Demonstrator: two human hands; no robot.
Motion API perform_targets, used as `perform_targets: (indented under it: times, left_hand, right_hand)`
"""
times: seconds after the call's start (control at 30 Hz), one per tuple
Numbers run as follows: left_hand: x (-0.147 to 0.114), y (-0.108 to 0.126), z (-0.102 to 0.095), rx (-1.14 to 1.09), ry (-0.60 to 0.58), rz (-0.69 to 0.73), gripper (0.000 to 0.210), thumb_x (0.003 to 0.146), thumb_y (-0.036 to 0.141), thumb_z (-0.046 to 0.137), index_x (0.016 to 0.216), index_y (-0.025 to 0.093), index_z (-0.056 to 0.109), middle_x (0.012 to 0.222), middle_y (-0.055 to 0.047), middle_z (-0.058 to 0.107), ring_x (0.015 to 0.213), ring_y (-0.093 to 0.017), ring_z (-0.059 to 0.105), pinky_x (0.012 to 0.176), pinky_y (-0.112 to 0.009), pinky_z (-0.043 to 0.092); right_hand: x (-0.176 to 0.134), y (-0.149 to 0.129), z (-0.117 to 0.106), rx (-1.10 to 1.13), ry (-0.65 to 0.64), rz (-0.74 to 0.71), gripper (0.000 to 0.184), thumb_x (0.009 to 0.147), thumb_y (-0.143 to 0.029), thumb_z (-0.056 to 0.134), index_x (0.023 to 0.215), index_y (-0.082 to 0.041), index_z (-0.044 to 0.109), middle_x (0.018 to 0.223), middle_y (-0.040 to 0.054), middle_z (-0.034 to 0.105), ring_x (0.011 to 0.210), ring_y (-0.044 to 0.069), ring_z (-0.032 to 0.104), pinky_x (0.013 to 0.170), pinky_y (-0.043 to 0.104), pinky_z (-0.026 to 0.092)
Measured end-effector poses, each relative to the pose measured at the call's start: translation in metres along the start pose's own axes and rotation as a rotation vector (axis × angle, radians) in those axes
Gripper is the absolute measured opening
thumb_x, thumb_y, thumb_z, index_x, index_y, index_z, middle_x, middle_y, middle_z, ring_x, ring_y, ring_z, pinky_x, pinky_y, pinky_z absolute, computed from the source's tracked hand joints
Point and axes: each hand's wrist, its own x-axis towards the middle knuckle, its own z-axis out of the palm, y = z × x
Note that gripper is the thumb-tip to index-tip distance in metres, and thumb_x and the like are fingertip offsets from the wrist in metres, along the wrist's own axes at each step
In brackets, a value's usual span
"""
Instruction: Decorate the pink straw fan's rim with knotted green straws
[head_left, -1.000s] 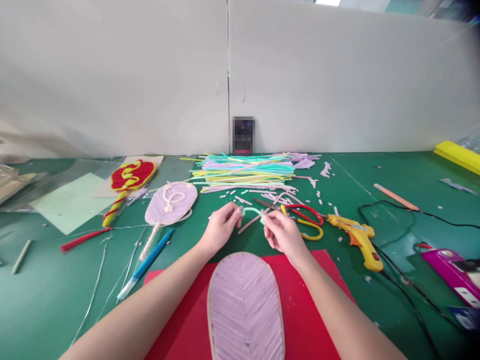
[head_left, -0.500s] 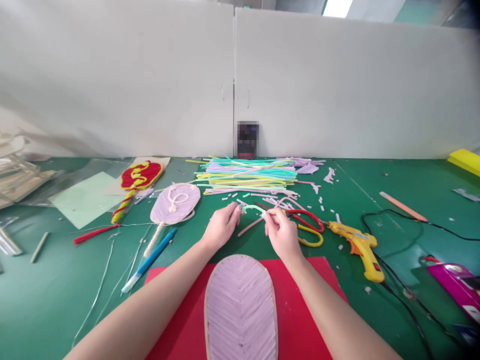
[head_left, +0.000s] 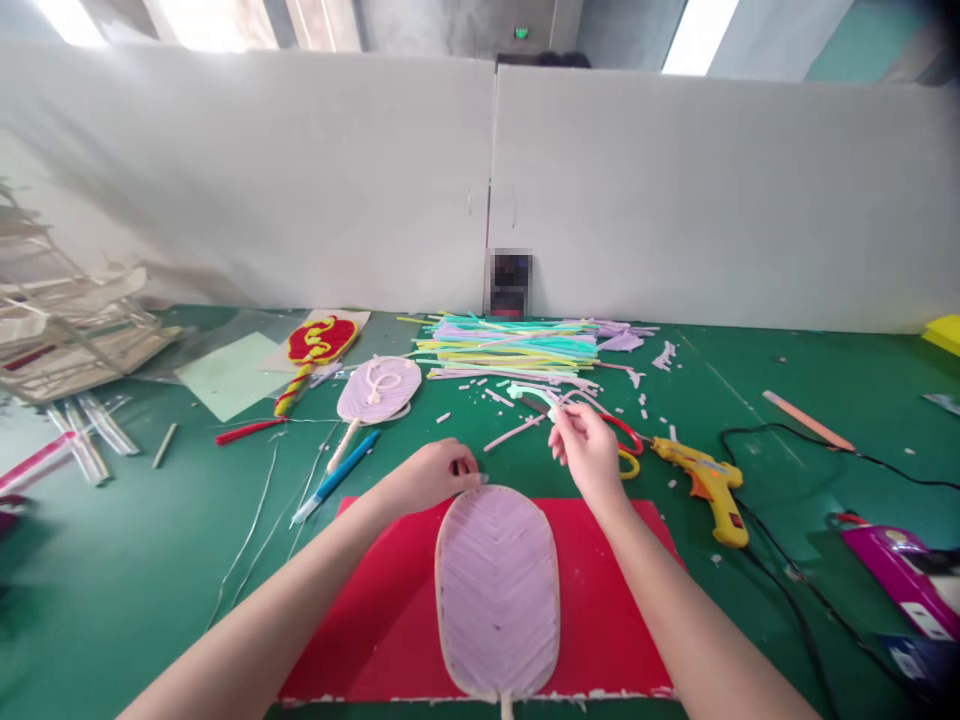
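My right hand (head_left: pixel 589 450) pinches one end of a short, bent mint-green pipe cleaner (head_left: pixel 531 391), whose curved free end points left above the table. My left hand (head_left: pixel 435 472) is at the top rim of a lilac hand fan (head_left: pixel 496 590), fingers curled and fingertips on its edge. The fan lies on a red board (head_left: pixel 600 590), handle toward me, its face covered in slanted lilac strips. Scissors (head_left: pixel 628 450) with red and yellow handles lie partly hidden behind my right hand. Pink pipe cleaner pieces (head_left: pixel 517 432) and small cut bits are scattered nearby.
A pile of coloured pipe cleaners (head_left: pixel 517 345) lies at the back. To the right are a yellow glue gun (head_left: pixel 709 485) with its cord and a magenta power strip (head_left: pixel 896 570). Leftward lie a smaller lilac fan (head_left: pixel 379 388), a red-yellow fan (head_left: pixel 321 343) and a blue pen (head_left: pixel 337 475).
My left hand has let go of the mint-green pipe cleaner and come down to the fan's top rim. My right hand still holds the pipe cleaner. The view has tilted up and turned left.
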Motion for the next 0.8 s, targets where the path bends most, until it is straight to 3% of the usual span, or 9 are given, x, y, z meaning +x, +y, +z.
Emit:
perform_targets:
  times: [0.13,0.3,0.5,0.67,0.8]
  left_hand:
    - [-0.01,0.005,0.003,-0.016,-0.061,0.052,0.02,0.074,0.036,0.057,0.081,0.02,0.065,0.085,-0.002,0.059,0.076,-0.014,0.056,0.067,-0.023,0.043]
    - [-0.014,0.01,0.011,-0.009,0.034,0.026,0.011,0.073,0.026,0.056,0.077,0.02,0.064,0.082,-0.002,0.06,0.074,-0.014,0.056,0.067,-0.024,0.044]
    - [-0.011,0.01,0.021,-0.04,0.136,0.015,0.012,0.081,0.027,0.049,0.08,0.019,0.059,0.079,-0.001,0.063,0.071,-0.014,0.057,0.064,-0.023,0.043]
    - [-0.02,0.023,0.034,0.385,0.328,-0.137,0.031,0.092,0.032,0.033,0.075,0.019,0.054,0.076,-0.005,0.062,0.071,-0.018,0.058,0.06,-0.027,0.039]
    - [-0.026,0.03,0.045,0.584,0.339,-0.127,0.036,0.095,0.036,0.029,0.076,0.019,0.055,0.076,-0.006,0.063,0.076,-0.02,0.06,0.063,-0.028,0.039]
  right_hand:
    - [0.005,-0.001,-0.004,0.092,0.051,0.03,0.026,0.078,-0.043,0.059,0.075,-0.018,0.052,0.048,-0.0053,0.053,0.036,0.007,0.045,0.031,0.017,0.033]
    - [0.008,0.013,-0.005,0.119,0.099,0.052,0.03,0.076,-0.047,0.06,0.073,-0.018,0.052,0.047,-0.005,0.053,0.035,0.008,0.045,0.031,0.018,0.033]
    - [0.006,0.023,0.002,0.04,0.111,0.0,0.03,0.08,-0.048,0.055,0.076,-0.019,0.05,0.047,-0.0066,0.049,0.035,0.007,0.043,0.031,0.017,0.031]
    - [0.003,0.021,0.004,-0.018,0.072,-0.049,0.028,0.081,-0.047,0.055,0.078,-0.019,0.051,0.047,-0.0069,0.049,0.034,0.007,0.043,0.034,0.018,0.032]
    - [0.003,0.022,0.003,-0.036,0.078,-0.059,0.029,0.081,-0.048,0.053,0.077,-0.019,0.05,0.046,-0.0068,0.049,0.034,0.007,0.043,0.035,0.018,0.032]
